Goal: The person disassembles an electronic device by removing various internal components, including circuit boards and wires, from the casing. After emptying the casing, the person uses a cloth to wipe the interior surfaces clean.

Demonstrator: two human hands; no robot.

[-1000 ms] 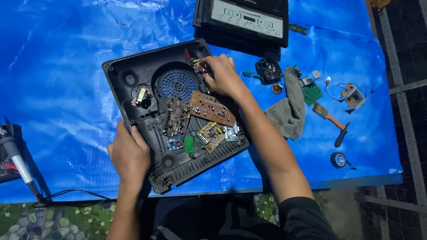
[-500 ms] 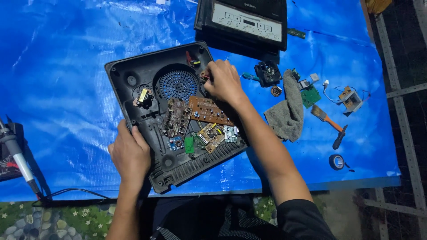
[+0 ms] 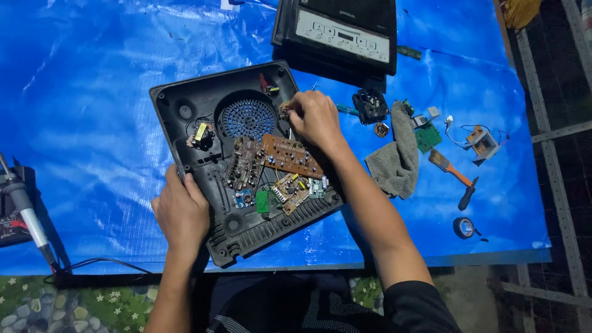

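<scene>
The black open casing (image 3: 203,105) showed brown circuit boards (image 3: 290,154); left hand (image 3: 182,213) gripped its edge, right hand (image 3: 316,117) pinched a small part inside.

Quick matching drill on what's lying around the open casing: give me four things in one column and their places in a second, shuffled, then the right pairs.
Things:
1. grey cloth
2. soldering iron
3. roll of black tape
4. left hand

Places:
A. at the far left edge of the blue tarp
B. gripping the near edge of the black casing
C. just right of the casing, beside the right forearm
D. near the tarp's front right corner

Pairs: 1-C, 2-A, 3-D, 4-B
</scene>
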